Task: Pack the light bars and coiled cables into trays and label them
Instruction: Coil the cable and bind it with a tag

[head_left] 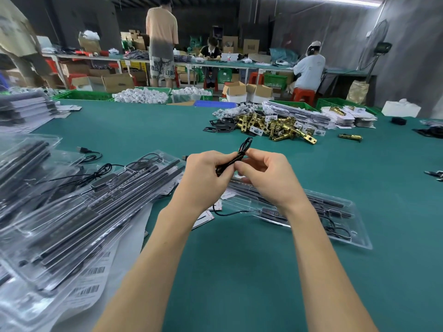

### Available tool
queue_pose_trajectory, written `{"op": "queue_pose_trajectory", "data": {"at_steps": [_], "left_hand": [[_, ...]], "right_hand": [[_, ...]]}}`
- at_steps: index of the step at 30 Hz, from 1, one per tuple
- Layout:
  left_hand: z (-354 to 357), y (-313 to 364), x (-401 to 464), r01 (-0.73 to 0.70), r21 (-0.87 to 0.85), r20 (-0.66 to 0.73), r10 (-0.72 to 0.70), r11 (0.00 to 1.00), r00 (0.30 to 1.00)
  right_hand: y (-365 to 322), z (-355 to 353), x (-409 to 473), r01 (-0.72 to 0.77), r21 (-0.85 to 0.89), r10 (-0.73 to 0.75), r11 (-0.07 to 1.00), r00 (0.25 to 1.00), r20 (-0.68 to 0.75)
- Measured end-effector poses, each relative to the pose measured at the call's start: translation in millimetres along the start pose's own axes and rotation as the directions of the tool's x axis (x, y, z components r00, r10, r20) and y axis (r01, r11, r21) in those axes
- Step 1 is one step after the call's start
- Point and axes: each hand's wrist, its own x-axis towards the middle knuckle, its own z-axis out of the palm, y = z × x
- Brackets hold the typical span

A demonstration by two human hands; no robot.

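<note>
1. The workshop holds three other workers at a long bench [215, 64] at the back, with cartons and green crates [84, 95] around them.
2. The green table [239, 271] carries stacked packed trays [79, 212] on the left and a heap of brass lock parts [275, 127] further off.
3. One clear tray [354, 226] with light bars lies under the hands.
4. Left hand [203, 178] and right hand [271, 178] both pinch a bundled black cable [236, 156] above it; coiling seems underway, and seating it in the tray comes next.

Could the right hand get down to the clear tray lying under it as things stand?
Probably yes: the right hand hovers just above the clear tray with nothing between, though it pinches the coiled cable along with the left hand.
</note>
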Motion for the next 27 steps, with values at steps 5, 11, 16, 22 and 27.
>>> {"op": "queue_pose_trajectory", "data": {"at_steps": [5, 11, 16, 22, 27], "left_hand": [[0.0, -11.1, 0.3, 0.264, -0.226, -0.019, -0.275, 0.938, 0.961], [-11.4, -22.6, 4.1, 0.433, -0.644, 0.144, -0.456, 0.631, 0.878], [-12.5, -25.0, 3.6, 0.481, -0.711, 0.230, -0.476, 0.513, 0.849], [-16.3, -23.1, 0.8, 0.520, -0.743, 0.323, -0.456, 0.422, 0.830], [-18.1, -23.7, 0.4, 0.496, -0.684, 0.353, -0.353, 0.534, 0.867]], "right_hand": [[7.7, 7.2, -1.2, -0.324, 0.102, 0.299, 0.941, 0.932, 0.204], [14.9, 14.7, -5.3, -0.346, 0.242, 0.258, 0.907, 0.908, 0.331], [19.1, 9.0, -4.9, -0.346, 0.349, 0.258, 0.871, 0.926, 0.275], [23.2, 8.4, -3.6, -0.318, 0.443, 0.271, 0.838, 0.948, 0.167], [28.5, 9.2, -2.5, -0.312, 0.311, 0.297, 0.898, 0.950, 0.093]]}}
